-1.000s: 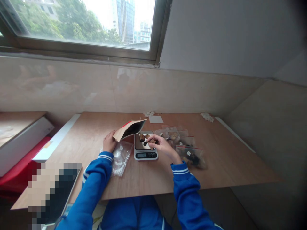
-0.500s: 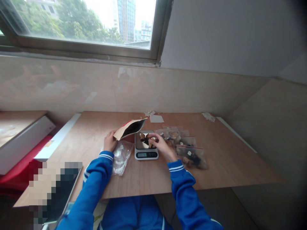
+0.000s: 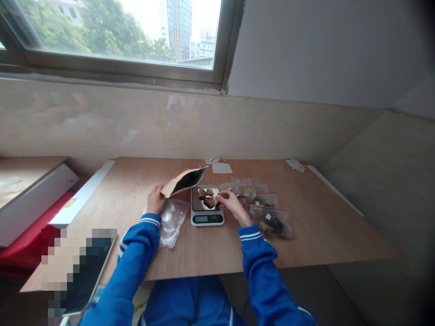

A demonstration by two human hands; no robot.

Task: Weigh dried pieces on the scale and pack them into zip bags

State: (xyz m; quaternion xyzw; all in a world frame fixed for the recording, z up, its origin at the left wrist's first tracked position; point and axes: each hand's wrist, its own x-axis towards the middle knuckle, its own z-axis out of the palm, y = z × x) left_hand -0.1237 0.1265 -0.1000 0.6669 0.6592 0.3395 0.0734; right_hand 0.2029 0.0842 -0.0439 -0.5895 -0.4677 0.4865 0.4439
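My left hand (image 3: pixel 155 200) is closed round the lower end of a brown paper bag (image 3: pixel 178 182), which lies tilted with its dark mouth gaping toward the scale. A small digital kitchen scale (image 3: pixel 208 220) stands in front of me, its display lit. Several brown, dark-edged dried pieces (image 3: pixel 209 202), perhaps mushrooms, rest on its shiny plate. At the plate's right edge my right hand (image 3: pixel 231 202) has its fingers pinched together at another dried piece (image 3: pixel 218 204), partly hidden by them. Clear plastic bags (image 3: pixel 173 224) lie flat left of the scale.
Right of the scale lie several zip bags (image 3: pixel 274 225) of similar dried pieces. A white card (image 3: pixel 222 168) and crumpled tissue (image 3: pixel 212 160) are behind it, with more tissue (image 3: pixel 295 165) farther right. A flat dark device (image 3: pixel 90 271), partly pixelated, sits at the table's left front corner.
My right hand has drawn back to the right, from over the middle of the scale to its edge, uncovering the dried pieces. My left hand and the paper bag have stayed put.
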